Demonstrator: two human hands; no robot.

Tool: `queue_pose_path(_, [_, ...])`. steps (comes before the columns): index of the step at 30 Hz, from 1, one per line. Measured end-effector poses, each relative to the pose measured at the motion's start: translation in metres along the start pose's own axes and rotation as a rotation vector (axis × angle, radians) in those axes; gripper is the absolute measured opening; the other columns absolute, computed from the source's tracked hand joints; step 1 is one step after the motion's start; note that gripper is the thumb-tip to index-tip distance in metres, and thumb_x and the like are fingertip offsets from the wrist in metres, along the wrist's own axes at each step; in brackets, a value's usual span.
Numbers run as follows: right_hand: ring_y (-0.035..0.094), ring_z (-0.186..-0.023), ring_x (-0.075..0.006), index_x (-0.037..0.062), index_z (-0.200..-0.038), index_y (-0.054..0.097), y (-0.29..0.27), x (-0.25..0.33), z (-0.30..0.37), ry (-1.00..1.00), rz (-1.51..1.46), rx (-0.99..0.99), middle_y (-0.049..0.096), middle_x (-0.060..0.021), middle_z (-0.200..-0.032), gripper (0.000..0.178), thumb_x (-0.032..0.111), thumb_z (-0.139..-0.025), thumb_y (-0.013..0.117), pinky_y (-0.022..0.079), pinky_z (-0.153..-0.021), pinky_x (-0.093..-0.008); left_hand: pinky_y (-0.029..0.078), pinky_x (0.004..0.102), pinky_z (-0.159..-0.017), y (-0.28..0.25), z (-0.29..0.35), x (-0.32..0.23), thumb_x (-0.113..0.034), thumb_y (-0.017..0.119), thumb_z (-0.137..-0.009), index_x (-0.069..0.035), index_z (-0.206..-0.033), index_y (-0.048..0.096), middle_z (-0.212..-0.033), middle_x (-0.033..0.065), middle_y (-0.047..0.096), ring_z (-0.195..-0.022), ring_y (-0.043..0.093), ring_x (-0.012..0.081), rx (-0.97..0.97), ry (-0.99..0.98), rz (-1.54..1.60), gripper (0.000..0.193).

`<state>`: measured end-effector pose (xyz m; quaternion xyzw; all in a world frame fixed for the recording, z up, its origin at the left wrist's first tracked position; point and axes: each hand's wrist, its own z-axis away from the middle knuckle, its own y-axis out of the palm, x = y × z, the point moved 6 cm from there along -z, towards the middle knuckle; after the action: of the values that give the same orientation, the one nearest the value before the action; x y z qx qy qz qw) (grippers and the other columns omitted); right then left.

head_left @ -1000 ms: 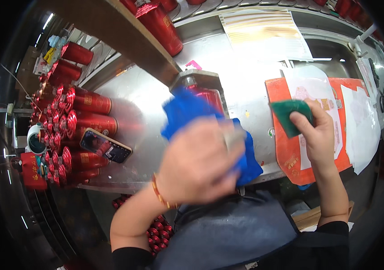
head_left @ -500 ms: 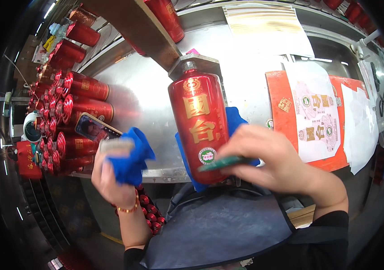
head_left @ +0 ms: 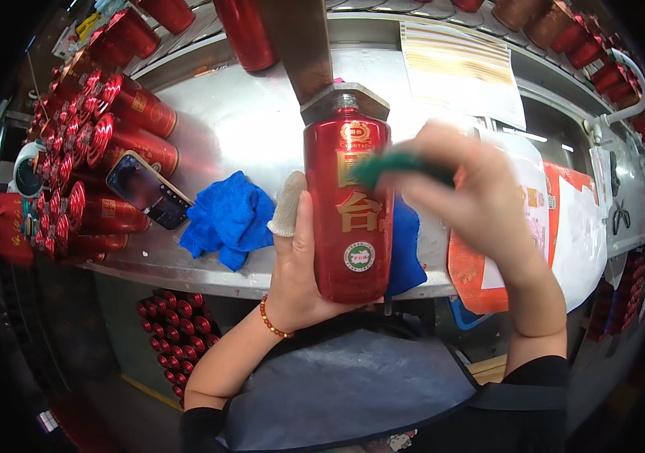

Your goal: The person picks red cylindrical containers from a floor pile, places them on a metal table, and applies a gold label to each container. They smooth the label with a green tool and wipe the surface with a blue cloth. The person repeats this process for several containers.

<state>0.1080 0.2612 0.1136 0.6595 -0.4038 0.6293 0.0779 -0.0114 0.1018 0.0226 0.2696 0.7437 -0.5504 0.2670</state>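
Note:
A glossy red bottle [head_left: 345, 272] with gold characters and a round green-and-white sticker lies face up, its neck at a dark angular block [head_left: 379, 106]. My left hand [head_left: 297, 275] cups the bottle's lower left side, some fingers hidden beneath it. One of its fingers wears a beige finger cot [head_left: 288, 205]. My right hand [head_left: 462, 185], blurred by motion, grips a flat green piece [head_left: 399, 167] over the gold characters; its exact kind is unclear. A crumpled blue cloth [head_left: 230, 215] lies on the table left of the bottle, and another blue cloth [head_left: 407, 253] shows under its right side.
Several red bottles [head_left: 137, 106] crowd the left side, beside a phone [head_left: 147, 189]. A brown beam [head_left: 301, 45] reaches the block from behind. Printed sheets [head_left: 462, 72] and red paper [head_left: 467, 272] cover the right. Scissors [head_left: 621, 219] lie at the far right.
My left hand has let go of the blue cloth, now on the table, and taken hold of the bottle. My right hand has moved up the bottle with the green piece.

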Motion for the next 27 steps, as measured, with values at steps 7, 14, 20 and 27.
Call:
queue_pose_path(7, [0.06, -0.069, -0.017, 0.01, -0.096, 0.076, 0.046, 0.051, 0.049, -0.572, 0.442, 0.191, 0.064, -0.0024, -0.084, 0.031, 0.004, -0.066, 0.074, 0.05, -0.058, -0.0322, 0.034, 0.0512, -0.117, 0.0, -0.007, 0.008, -0.037, 0.097, -0.063, 0.004, -0.16, 0.008, -0.16, 0.0307, 0.026, -0.144, 0.035, 0.0472, -0.188, 0.062, 0.002, 0.138])
queue_pose_path(14, [0.057, -0.068, -0.0149, 0.0077, -0.1, 0.078, 0.011, 0.035, -0.013, -0.526, 0.756, 0.0, 0.064, -0.002, -0.078, 0.024, 0.005, -0.076, 0.078, 0.046, -0.063, -0.0292, 0.035, 0.0491, -0.117, -0.002, -0.005, 0.001, -0.043, 0.095, -0.067, 0.006, -0.159, 0.008, -0.16, 0.0301, 0.027, -0.145, 0.034, 0.0458, -0.119, 0.013, 0.117, 0.136])
queue_pose_path(20, [0.058, -0.072, -0.0234, 0.0077, -0.102, 0.075, 0.01, 0.046, 0.002, -0.409, 0.525, 0.113, 0.059, -0.0041, -0.08, 0.036, 0.002, -0.066, 0.075, 0.049, -0.063, -0.0346, 0.037, 0.0499, -0.117, -0.009, -0.008, -0.005, -0.04, 0.096, -0.065, 0.004, -0.16, 0.008, -0.16, 0.0303, 0.025, -0.147, 0.029, 0.0483, -0.132, 0.016, 0.131, 0.137])
queue_pose_path(27, [0.058, -0.076, -0.0224, 0.0092, -0.107, 0.077, 0.001, 0.039, -0.004, -0.418, 0.643, 0.052, 0.064, -0.0043, -0.084, 0.042, 0.001, -0.066, 0.08, 0.045, -0.067, -0.0347, 0.026, 0.0491, -0.122, -0.002, -0.005, 0.002, -0.052, 0.098, -0.058, 0.0, -0.162, 0.006, -0.163, 0.027, 0.021, -0.15, 0.026, 0.0422, -0.115, 0.017, 0.147, 0.148])
